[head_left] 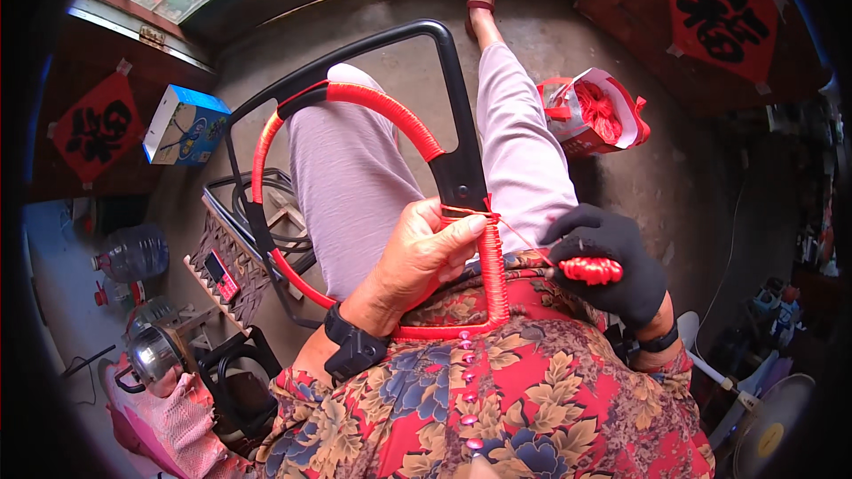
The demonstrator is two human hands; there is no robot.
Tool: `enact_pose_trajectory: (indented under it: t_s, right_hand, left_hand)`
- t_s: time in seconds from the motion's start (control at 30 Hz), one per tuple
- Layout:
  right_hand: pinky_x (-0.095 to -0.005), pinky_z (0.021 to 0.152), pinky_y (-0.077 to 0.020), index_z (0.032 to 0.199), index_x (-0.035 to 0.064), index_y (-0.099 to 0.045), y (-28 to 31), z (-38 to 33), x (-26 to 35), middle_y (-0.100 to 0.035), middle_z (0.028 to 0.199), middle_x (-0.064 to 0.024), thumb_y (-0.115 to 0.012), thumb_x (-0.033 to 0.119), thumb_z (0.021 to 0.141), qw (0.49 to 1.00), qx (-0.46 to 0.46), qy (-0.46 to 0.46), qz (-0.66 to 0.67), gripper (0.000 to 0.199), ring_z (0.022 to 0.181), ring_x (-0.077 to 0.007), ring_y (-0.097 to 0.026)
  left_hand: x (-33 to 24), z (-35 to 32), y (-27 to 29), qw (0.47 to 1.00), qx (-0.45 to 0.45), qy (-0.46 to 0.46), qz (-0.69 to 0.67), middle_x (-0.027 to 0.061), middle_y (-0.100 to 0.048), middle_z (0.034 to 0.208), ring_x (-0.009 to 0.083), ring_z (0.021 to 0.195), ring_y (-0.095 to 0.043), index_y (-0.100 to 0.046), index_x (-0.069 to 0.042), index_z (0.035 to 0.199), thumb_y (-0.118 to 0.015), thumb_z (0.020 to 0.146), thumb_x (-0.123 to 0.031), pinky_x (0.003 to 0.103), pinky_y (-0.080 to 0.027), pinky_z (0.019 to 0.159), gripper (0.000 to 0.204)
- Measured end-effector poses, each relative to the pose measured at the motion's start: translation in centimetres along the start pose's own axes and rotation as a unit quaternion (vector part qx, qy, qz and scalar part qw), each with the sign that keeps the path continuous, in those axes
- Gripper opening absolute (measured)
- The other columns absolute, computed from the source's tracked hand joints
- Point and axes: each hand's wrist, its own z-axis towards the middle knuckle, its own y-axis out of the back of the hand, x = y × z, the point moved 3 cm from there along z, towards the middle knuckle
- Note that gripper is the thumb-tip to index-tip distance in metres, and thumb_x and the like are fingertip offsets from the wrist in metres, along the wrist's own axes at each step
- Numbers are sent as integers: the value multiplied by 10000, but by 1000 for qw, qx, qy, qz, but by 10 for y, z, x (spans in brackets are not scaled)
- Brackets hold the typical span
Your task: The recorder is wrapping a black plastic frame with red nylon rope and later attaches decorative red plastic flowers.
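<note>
A black frame (448,98) with rounded corners rests across my lap, partly wrapped in red cord (390,115). My left hand (424,253), bare and with a black band at the wrist, grips the frame's right bar where the red wrapping ends. My right hand (612,262) wears a black glove and is closed on a small bobbin of red cord (590,270). A taut red strand runs from the bobbin to the frame by my left fingertips. My legs in light trousers stretch out under the frame.
A bag with bundles of red cord (593,113) lies on the concrete floor to the right. On the left are a blue box (185,126), a water jug (133,253), a metal kettle (151,357) and more black frames (235,381). Red diamond papers hang on the walls.
</note>
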Motion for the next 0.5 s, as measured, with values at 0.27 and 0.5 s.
enact_pose_trajectory:
  t_s: [0.27, 0.5]
  right_hand:
    - [-324, 732, -485, 778, -11, -611, -22, 12, 4, -646, 824, -126, -644, -24, 762, 867, -42, -75, 491, 39, 804, -215, -616]
    - [-253, 605, -418, 720, -17, -583, -22, 8, 20, -577, 716, -58, -653, -27, 765, 908, -38, -164, 384, 84, 652, -133, -550]
  left_hand:
    - [7, 6, 3, 998, -37, -47, 33, 4, -609, 724, 13, 467, -399, -595, -17, 1015, -685, 863, -154, 176, -277, 390, 224]
    - [3, 9, 6, 995, -19, -53, 87, 46, -627, 749, 69, 488, -507, -555, -28, 1000, -666, 882, -166, 186, -393, 413, 213]
